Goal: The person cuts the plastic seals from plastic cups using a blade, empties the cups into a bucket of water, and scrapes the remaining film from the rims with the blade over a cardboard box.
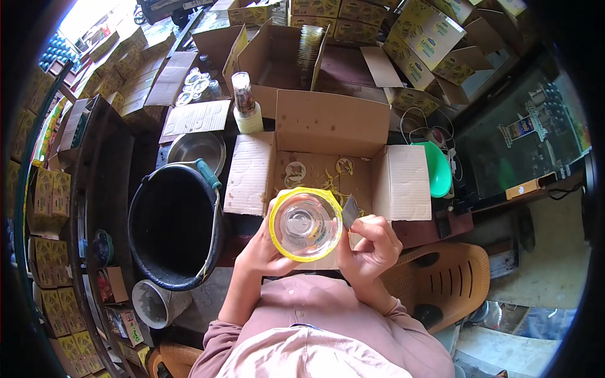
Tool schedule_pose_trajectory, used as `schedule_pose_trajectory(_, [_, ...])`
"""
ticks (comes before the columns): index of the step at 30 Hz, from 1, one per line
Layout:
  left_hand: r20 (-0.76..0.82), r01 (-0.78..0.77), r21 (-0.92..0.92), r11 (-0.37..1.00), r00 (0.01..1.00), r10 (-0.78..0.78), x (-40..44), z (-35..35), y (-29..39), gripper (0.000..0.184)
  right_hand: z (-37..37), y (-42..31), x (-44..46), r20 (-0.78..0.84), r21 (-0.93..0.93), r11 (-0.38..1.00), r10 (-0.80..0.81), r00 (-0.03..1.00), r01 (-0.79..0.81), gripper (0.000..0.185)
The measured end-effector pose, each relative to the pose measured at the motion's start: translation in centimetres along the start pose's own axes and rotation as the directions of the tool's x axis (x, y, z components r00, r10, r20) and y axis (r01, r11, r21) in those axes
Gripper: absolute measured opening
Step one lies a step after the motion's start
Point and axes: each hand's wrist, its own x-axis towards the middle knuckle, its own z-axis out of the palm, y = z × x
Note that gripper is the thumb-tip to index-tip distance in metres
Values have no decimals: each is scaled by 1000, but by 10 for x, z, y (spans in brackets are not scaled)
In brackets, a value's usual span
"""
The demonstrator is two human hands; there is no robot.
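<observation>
In front of my chest, my left hand (263,247) is closed around the side of a clear plastic cup (307,225) with a yellow rim. The cup's mouth faces up toward me, and nothing shows inside it. To its right, my right hand (373,247) pinches a small flat grey blade (350,210) between thumb and fingers, close to the yellow rim. Whether the blade touches the rim I cannot tell. Just beyond lies an open cardboard box (333,129), with yellow shreds (337,184) and a few round pieces on its bottom.
A black bucket (173,230) stands at the left, with a metal bowl (196,151) behind it. Stacked cups (248,120) rise behind the box's left flap. On the right are a green bowl (435,169) and a tan plastic chair (444,277). Cartons (413,53) fill the back.
</observation>
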Motion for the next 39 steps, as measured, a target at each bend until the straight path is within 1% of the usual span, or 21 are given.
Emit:
schedule_pose_trajectory(3, [-1, -36, 4, 999, 999, 36, 3, -1, 0, 72, 0, 0, 0, 0, 7, 999, -35, 999, 35, 23])
schedule_pose_trajectory(6, [13, -26, -7, 1000, 1000, 26, 4, -1, 1, 72, -1, 0, 1, 12, 1, 999, -32, 999, 32, 23])
schedule_pose_trajectory(9, [10, -42, -27, 999, 999, 42, 7, 0, 4, 71, 0, 1, 1, 4, -52, 998, -23, 1000, 23, 22])
schedule_pose_trajectory(12, [47, -91, -12, 996, 995, 91, 11, 1, 5, 71, -1, 2, 3, 44, -26, 999, 33, 998, -31, 21])
schedule_pose_trajectory(15, [9, -137, 55, 989, 991, 137, 14, 1, 2, 71, -1, 9, 4, 86, 64, 994, 78, 993, -84, 21])
schedule_pose_trajectory(18, [-8, -175, 188, 966, 984, 179, 18, 1, -1, 82, -1, 11, 4, 93, 47, 996, 71, 993, -76, 21])
schedule_pose_trajectory(19, [-44, -141, 118, 983, 988, 147, 20, 2, 0, 70, 0, 12, 4, 91, 42, 997, 66, 994, -70, 21])
schedule_pose_trajectory(22, [25, -168, 165, 972, 986, 167, 22, -2, -1, 81, 1, 11, 5, 80, 14, 999, 51, 995, -52, 20])
schedule_pose_trajectory(24, [27, -162, 140, 977, 987, 160, 21, 0, -4, 82, 2, 10, 7, 68, -24, 999, 37, 997, -36, 21])
schedule_pose_trajectory(28, [63, -195, 123, 973, 980, 188, 24, -2, -5, 83, -2, 16, 10, 117, 90, 990, 97, 988, -107, 22])
schedule_pose_trajectory(31, [11, -183, 106, 977, 983, 183, 26, -1, -3, 73, -2, 21, 10, 117, 106, 988, 104, 988, -116, 25])
schedule_pose_trajectory(34, [34, -214, 141, 967, 977, 212, 26, -1, -6, 74, -2, 19, 10, 94, 80, 992, 86, 992, -93, 24])
schedule_pose_trajectory(37, [93, -207, 87, 974, 976, 199, 27, -4, -7, 84, -2, 16, 14, 105, 73, 995, 62, 993, -70, 22])
schedule_pose_trajectory(39, [152, -204, 66, 977, 970, 192, 28, -5, -4, 86, -2, 16, 16, 136, 62, 995, 68, 988, -77, 20])
